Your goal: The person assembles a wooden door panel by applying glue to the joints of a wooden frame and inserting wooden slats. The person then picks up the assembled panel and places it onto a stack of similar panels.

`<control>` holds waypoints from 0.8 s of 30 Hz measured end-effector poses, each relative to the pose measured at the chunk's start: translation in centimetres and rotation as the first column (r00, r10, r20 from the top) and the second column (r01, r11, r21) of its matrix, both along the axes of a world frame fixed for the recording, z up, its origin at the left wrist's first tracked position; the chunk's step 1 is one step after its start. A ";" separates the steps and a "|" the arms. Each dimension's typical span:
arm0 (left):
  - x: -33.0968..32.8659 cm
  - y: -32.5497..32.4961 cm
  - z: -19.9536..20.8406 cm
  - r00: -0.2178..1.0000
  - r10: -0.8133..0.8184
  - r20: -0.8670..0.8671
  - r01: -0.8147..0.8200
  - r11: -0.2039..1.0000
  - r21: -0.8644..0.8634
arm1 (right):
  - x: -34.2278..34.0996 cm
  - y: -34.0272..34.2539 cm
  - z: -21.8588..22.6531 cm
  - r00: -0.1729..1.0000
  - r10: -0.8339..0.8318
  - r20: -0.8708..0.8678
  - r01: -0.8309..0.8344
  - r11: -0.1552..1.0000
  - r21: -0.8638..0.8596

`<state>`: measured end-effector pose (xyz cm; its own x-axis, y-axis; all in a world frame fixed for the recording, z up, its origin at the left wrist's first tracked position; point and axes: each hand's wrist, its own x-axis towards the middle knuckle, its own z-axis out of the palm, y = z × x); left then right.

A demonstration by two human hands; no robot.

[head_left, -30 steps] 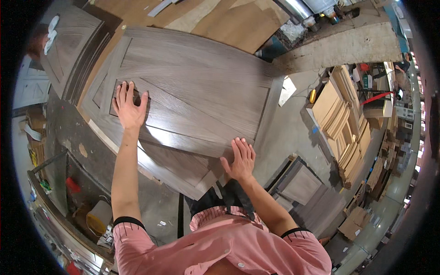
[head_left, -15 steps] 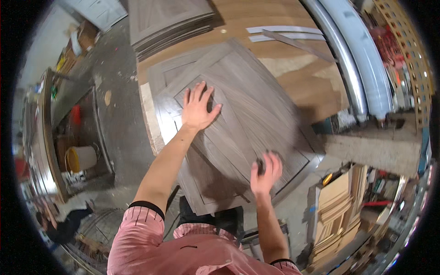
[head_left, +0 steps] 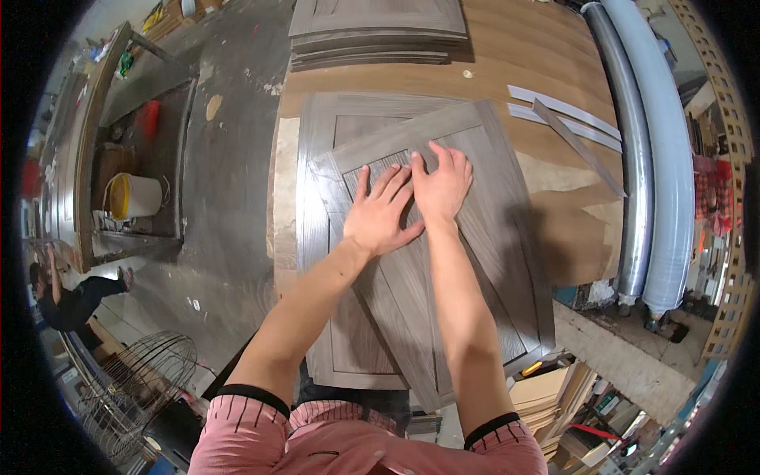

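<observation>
A grey-brown wood-grain cabinet door point(head_left: 495, 229) lies turned at an angle on top of a similar door point(head_left: 314, 237), whose left and lower parts show beneath it. My left hand point(head_left: 380, 215) rests on the upper door with its fingers spread over the recessed panel near the top rail. Close against it, my right hand point(head_left: 443, 184) touches the same door, fingers a little bent and thumb apart from them. Nothing shows in either hand, though the right palm's underside is hidden.
A stack of similar doors point(head_left: 376, 28) lies at the table's far end. White strips and a grey strip point(head_left: 582, 150) lie right, beside long wrapped rolls point(head_left: 665, 158). A wire fan point(head_left: 146, 388) stands lower left; a person point(head_left: 75, 301) is beyond it.
My right hand has moved from the door's lower right up beside my left hand. My left hand stays on the panel near the top rail. The view has turned and shifted.
</observation>
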<state>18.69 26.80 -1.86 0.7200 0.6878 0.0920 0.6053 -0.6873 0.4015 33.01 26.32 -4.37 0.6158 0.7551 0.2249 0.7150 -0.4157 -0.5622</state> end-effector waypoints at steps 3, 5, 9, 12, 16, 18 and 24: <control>-0.1 0.3 0.2 1.000 -0.006 0.010 0.006 1.000 -0.030 | 0.1 0.2 -0.2 1.000 0.007 0.020 -0.008 1.000 0.028; -0.1 0.3 0.1 1.000 -0.006 0.011 0.007 0.999 -0.040 | 0.2 0.2 -0.4 1.000 0.019 -0.006 -0.019 0.999 0.034; 0.0 0.3 0.0 1.000 -0.021 0.006 0.021 0.999 -0.041 | 0.4 0.0 0.0 1.000 0.018 -0.011 -0.018 1.000 0.013; 0.2 0.3 0.0 1.000 -0.027 0.004 0.027 0.999 -0.035 | 0.6 -0.1 -0.2 1.000 0.027 -0.008 -0.026 0.999 0.043; -0.1 0.4 -0.1 0.999 -0.030 0.012 0.031 0.998 -0.062 | 0.4 0.0 -0.3 0.999 0.034 -0.001 -0.034 0.998 0.050; -0.4 0.6 -0.1 1.000 -0.026 -0.005 0.025 0.997 -0.074 | 0.0 0.2 -0.4 0.999 0.033 -0.008 -0.033 0.998 0.048; -0.1 0.9 0.4 0.998 -0.055 -0.031 0.051 0.993 -0.109 | -0.1 0.3 0.0 1.000 -0.004 -0.013 0.005 0.998 0.068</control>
